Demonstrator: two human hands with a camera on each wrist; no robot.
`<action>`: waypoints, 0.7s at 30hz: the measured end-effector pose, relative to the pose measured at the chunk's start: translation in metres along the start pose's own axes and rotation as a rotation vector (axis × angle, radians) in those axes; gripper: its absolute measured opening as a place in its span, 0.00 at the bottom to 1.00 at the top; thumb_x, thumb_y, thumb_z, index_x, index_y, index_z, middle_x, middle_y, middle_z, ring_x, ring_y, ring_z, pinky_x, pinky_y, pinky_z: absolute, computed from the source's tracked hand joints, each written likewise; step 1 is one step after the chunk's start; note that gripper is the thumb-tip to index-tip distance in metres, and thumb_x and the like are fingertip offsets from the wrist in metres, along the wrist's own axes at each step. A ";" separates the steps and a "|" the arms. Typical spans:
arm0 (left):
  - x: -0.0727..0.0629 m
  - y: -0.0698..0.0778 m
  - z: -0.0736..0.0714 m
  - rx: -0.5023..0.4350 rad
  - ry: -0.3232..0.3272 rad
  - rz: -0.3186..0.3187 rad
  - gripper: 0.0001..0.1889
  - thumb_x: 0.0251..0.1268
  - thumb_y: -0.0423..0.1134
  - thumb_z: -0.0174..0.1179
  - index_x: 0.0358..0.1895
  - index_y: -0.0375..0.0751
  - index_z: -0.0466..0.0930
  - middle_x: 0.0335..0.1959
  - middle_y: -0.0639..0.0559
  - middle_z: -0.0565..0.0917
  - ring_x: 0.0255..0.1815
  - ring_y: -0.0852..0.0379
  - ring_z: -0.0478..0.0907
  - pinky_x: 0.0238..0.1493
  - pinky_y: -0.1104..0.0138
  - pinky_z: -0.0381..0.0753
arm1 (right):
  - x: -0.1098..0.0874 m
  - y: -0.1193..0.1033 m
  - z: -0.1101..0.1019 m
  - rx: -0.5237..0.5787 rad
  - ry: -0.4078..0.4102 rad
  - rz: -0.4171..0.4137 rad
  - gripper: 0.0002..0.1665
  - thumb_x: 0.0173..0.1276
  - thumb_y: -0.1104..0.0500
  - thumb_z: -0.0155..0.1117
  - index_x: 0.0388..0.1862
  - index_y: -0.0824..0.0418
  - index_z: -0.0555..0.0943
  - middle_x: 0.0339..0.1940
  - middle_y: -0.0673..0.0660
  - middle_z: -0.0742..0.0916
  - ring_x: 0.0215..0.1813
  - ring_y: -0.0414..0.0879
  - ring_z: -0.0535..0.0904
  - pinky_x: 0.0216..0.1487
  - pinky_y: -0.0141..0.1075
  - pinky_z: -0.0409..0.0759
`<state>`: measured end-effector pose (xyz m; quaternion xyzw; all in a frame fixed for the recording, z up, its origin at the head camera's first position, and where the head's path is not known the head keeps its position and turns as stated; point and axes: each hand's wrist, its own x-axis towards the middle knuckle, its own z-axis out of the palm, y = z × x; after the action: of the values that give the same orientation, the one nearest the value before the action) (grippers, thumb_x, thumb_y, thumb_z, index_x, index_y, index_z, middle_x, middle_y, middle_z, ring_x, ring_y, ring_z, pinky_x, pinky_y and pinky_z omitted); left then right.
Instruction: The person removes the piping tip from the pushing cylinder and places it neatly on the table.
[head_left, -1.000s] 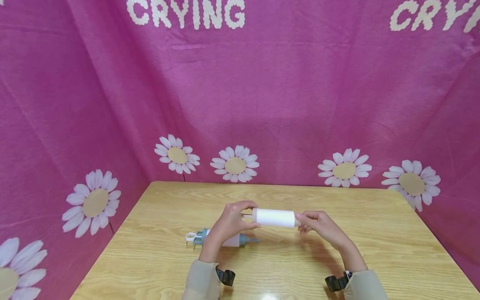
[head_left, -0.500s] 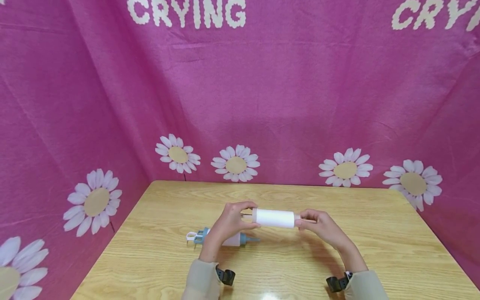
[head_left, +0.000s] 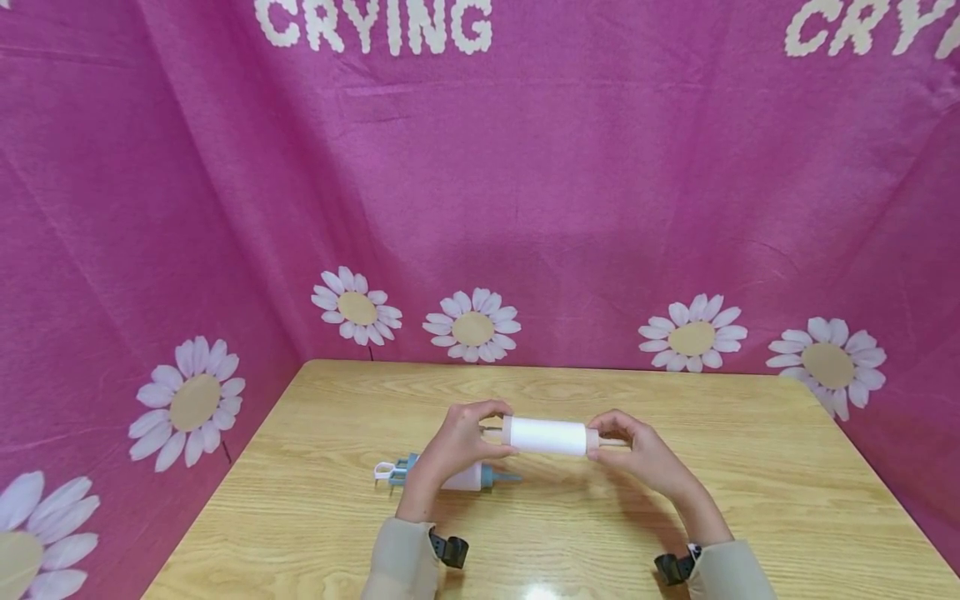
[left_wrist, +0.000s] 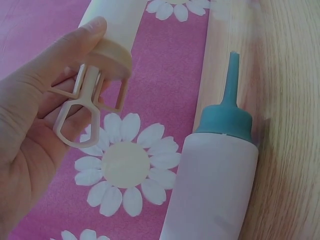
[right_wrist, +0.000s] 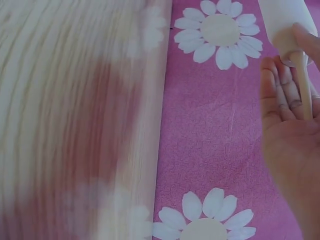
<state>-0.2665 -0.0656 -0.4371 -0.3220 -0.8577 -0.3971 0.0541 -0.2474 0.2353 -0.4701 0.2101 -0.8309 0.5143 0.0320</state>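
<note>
A syringe-shaped squeeze bottle (head_left: 550, 436) with a white body and beige ends is held level above the table. My left hand (head_left: 459, 442) grips its left end, thumb on the beige cap (left_wrist: 111, 59); a ring handle (left_wrist: 77, 125) sticks out below that cap. My right hand (head_left: 647, 457) pinches the beige collar at the other end. Its thin beige nozzle (right_wrist: 303, 85) points back along the right palm. On the table, partly behind my left forearm, lies a similar bottle (left_wrist: 212, 185) with teal ends and a white ring handle (head_left: 384, 471).
The wooden table (head_left: 555, 533) has its far edge against a magenta curtain (head_left: 570, 208) printed with daisies and lettering. That curtain also runs along the left and right sides. A black strap device (head_left: 450, 550) sits on each wrist.
My right fingers have shifted from the nozzle area onto the collar, exposing the nozzle behind them. The bottle has moved slightly left; the teal-ended bottle stays put.
</note>
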 end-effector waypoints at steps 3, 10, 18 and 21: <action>0.000 -0.001 0.000 -0.010 -0.009 -0.002 0.24 0.51 0.39 0.75 0.52 0.38 0.80 0.53 0.44 0.85 0.50 0.49 0.86 0.47 0.68 0.86 | -0.001 -0.001 0.001 -0.046 0.018 -0.081 0.18 0.60 0.60 0.73 0.48 0.59 0.79 0.47 0.55 0.85 0.49 0.29 0.79 0.55 0.35 0.80; -0.001 -0.002 0.000 -0.008 -0.009 -0.018 0.24 0.52 0.40 0.74 0.53 0.40 0.80 0.54 0.44 0.85 0.51 0.49 0.86 0.48 0.69 0.86 | 0.000 -0.001 -0.001 -0.005 0.016 -0.076 0.22 0.62 0.62 0.71 0.54 0.64 0.77 0.53 0.62 0.83 0.52 0.28 0.77 0.57 0.30 0.80; -0.002 0.000 -0.002 -0.010 -0.004 -0.024 0.24 0.52 0.39 0.74 0.54 0.41 0.80 0.55 0.46 0.84 0.51 0.49 0.86 0.47 0.69 0.86 | 0.005 -0.008 -0.007 0.027 -0.054 0.134 0.22 0.79 0.53 0.49 0.43 0.70 0.81 0.32 0.57 0.86 0.35 0.35 0.79 0.40 0.34 0.82; -0.003 0.001 -0.002 -0.013 -0.009 -0.019 0.24 0.53 0.39 0.74 0.54 0.42 0.80 0.56 0.46 0.84 0.51 0.49 0.86 0.47 0.71 0.85 | 0.006 -0.008 -0.006 0.040 -0.102 0.162 0.23 0.79 0.53 0.48 0.38 0.71 0.81 0.25 0.55 0.84 0.29 0.38 0.78 0.36 0.36 0.81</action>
<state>-0.2643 -0.0679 -0.4361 -0.3160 -0.8584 -0.4017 0.0442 -0.2505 0.2360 -0.4593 0.1686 -0.8354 0.5202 -0.0562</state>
